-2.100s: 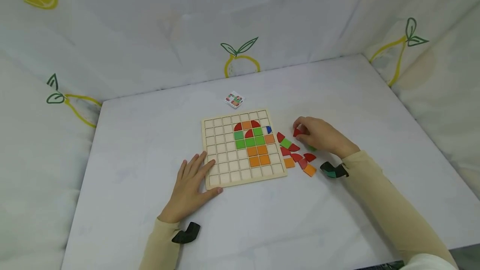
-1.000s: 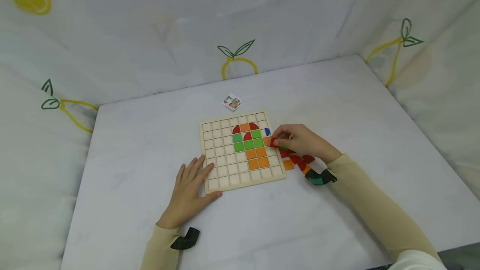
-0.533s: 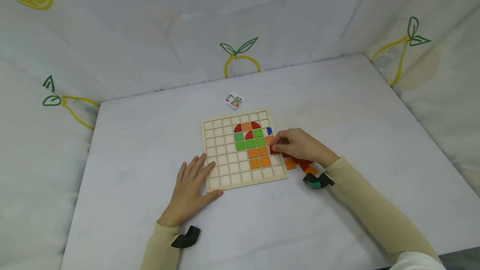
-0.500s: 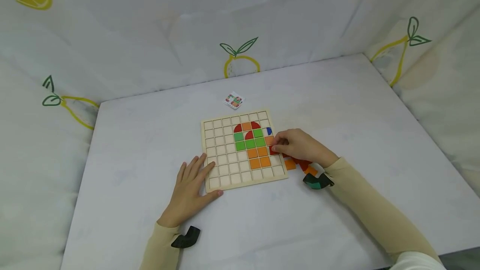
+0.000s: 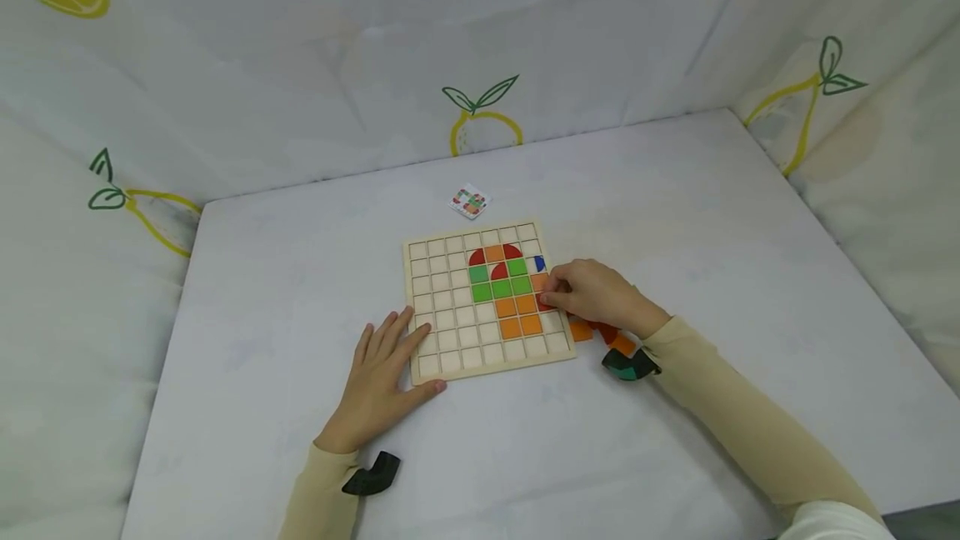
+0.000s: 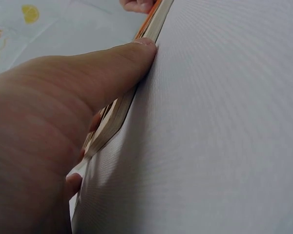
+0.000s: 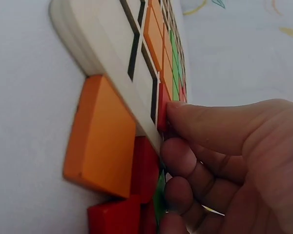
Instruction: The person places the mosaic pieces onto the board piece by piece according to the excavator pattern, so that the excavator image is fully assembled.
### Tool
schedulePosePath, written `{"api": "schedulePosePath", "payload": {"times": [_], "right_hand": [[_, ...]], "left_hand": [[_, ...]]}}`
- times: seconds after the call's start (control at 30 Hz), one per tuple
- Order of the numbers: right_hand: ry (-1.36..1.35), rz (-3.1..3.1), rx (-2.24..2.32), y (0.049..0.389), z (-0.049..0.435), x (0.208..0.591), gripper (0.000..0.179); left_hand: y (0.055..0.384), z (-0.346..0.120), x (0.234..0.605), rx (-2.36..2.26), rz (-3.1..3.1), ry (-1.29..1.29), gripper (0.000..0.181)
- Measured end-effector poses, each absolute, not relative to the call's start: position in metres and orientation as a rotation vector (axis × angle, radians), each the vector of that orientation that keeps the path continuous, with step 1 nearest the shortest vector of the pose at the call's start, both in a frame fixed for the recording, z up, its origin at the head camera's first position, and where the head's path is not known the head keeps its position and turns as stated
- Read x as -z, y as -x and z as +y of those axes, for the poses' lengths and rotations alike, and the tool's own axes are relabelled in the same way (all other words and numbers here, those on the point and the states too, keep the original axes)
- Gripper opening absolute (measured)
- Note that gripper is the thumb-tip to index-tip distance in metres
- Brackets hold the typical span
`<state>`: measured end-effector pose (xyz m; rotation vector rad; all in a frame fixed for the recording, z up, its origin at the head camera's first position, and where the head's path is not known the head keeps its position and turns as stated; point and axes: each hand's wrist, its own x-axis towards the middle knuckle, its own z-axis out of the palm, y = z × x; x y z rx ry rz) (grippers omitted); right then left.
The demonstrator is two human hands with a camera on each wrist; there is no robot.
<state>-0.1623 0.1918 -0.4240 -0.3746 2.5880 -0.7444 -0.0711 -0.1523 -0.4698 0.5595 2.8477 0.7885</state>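
A wooden grid board (image 5: 457, 371) lies on the table, with orange, green and red pieces set in its cells and a blue piece (image 5: 539, 263) near its right edge. My right hand (image 5: 603, 297) holds a red tile (image 7: 163, 107) at a right-column cell, below a light orange tile (image 5: 540, 282). In the right wrist view the thumb lies on the tile and the other fingers curl beside the board's edge. My left hand (image 5: 375, 398) rests spread over the board's lower left corner; its thumb (image 6: 122, 58) lies along the near edge in the left wrist view.
Loose pieces lie right of the board, partly under the right hand: an orange tile (image 7: 100, 141), red ones (image 7: 113, 217) and a green one (image 7: 159, 197). A small pattern card (image 5: 470, 201) lies beyond the board. White lemon-print cloth (image 5: 337, 65) surrounds the table.
My right hand has moved left and nearer from beyond the loose pieces, bringing the red tile to the board's right column. The left hand stays in place.
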Motion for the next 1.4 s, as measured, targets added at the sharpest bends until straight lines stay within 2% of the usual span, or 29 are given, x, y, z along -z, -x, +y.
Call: {"api": "schedulePosePath", "payload": {"times": [0.5,0.93,1.4], "right_hand": [[0.305,2.684,0.881,0.174,0.221,0.406,0.02],[0.446,2.638,0.687,0.177,0.222,0.421,0.037],[0.376,2.616,0.809,0.171,0.221,0.42,0.017]], "left_hand": [[0.071,-0.153,0.473,-0.77,2.849,-0.553,0.087],[0.071,-0.153,0.471,-0.773,2.85,-0.558,0.086],[0.071,-0.153,0.471,-0.761,2.851,-0.558,0.086]]}}
